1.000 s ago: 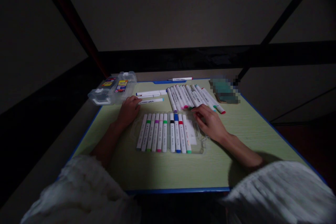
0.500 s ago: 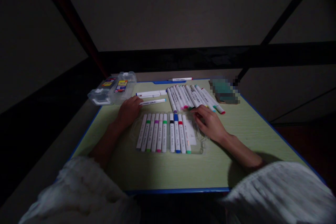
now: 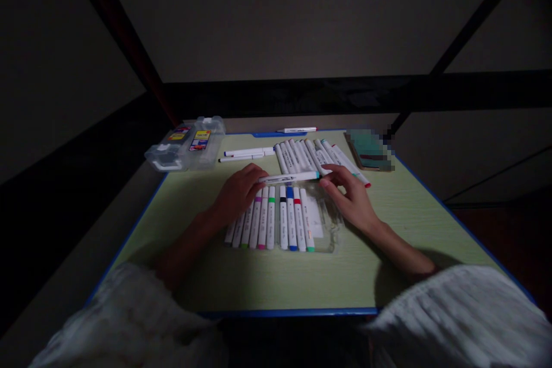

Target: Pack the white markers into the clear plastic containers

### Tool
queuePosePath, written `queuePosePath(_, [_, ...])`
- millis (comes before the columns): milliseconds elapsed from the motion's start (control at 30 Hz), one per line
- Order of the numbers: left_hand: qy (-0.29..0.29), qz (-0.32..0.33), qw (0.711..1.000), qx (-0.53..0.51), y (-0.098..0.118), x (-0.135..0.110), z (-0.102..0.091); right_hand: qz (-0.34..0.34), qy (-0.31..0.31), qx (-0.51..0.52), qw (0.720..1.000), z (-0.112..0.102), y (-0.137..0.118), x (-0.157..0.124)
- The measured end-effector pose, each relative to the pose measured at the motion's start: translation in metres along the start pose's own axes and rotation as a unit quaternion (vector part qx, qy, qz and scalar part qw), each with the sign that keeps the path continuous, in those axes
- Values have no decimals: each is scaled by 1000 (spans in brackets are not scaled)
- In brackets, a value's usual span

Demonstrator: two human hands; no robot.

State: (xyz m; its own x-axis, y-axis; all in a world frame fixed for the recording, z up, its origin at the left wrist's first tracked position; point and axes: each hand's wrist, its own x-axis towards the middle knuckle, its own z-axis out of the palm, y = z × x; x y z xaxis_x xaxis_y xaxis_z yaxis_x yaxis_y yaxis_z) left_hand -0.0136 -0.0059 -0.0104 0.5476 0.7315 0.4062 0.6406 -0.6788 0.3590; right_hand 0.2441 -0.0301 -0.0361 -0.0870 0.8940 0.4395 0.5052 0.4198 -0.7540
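Observation:
My left hand [image 3: 241, 192] is closed on a white marker [image 3: 288, 177] with a light blue end, holding it level above the far edge of a clear plastic case [image 3: 332, 244]. My right hand [image 3: 349, 195] is at the marker's blue end, thumb and forefinger pinched together. Something dark shows between those fingertips; the rest of it is hidden. Several white markers [image 3: 297, 221] with coloured bands and ends stand side by side in the case, partly behind my left hand. Beyond the hands lies a fanned row of markers [image 3: 302, 155].
A clear lidded box [image 3: 185, 146] with yellow labels stands at the table's far left. Some loose markers [image 3: 248, 155] lie beside it, and another marker [image 3: 297, 130] rests at the back edge. A green, partly blurred flat object [image 3: 368, 146] is at the far right.
My left hand has lifted the light blue-ended marker off the table and brought it right, over the case. My right hand has shifted only slightly.

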Motion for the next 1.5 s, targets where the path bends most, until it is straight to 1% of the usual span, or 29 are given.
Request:
queuePosePath(133, [-8, 14, 1000, -14, 8, -2, 3, 17, -2, 74, 997, 1, 3, 0])
queuePosePath(267, [-13, 32, 999, -27, 8, -3, 7, 25, -10, 105, 994, 1, 2, -1])
queuePosePath(367, [-23, 34, 998, -39, 10, -4, 9, 36, -13, 145, 989, 2, -1, 0])
queuePosePath(567, [-49, 33, 997, -56, 18, -7, 10, 70, 17, 234, 970, 1, 2, 5])
queuePosePath(700, [-64, 30, 996, -58, 23, -8, 13, 83, 44, 275, 957, -2, 7, 10])
queuePosePath(800, [-57, 56, 994, -75, 28, -10, 16, 96, 70, 292, 949, -4, 9, 12])
queuePosePath(900, [-32, 117, 988, -95, 32, -13, 19, 111, 89, 285, 948, -4, 10, 13])
queuePosePath(1000, [-15, 173, 978, -118, 38, -16, 22, 110, 101, 257, 955, -4, 9, 13])
queuePosePath(1100, [-21, 203, 970, -128, 46, -19, 22, 98, 98, 222, 965, -4, 6, 12])
queuePosePath(1200, [-26, 230, 964, -131, 57, -22, 22, 92, 82, 201, 972, -3, 2, 11])
queuePosePath(1367, [-37, 234, 962, -136, 72, -28, 26, 81, 56, 185, 978, 3, 6, 8])
queuePosePath(1500, [-54, 225, 964, -129, 77, -30, 34, 82, 26, 104, 991, 5, 8, 6])
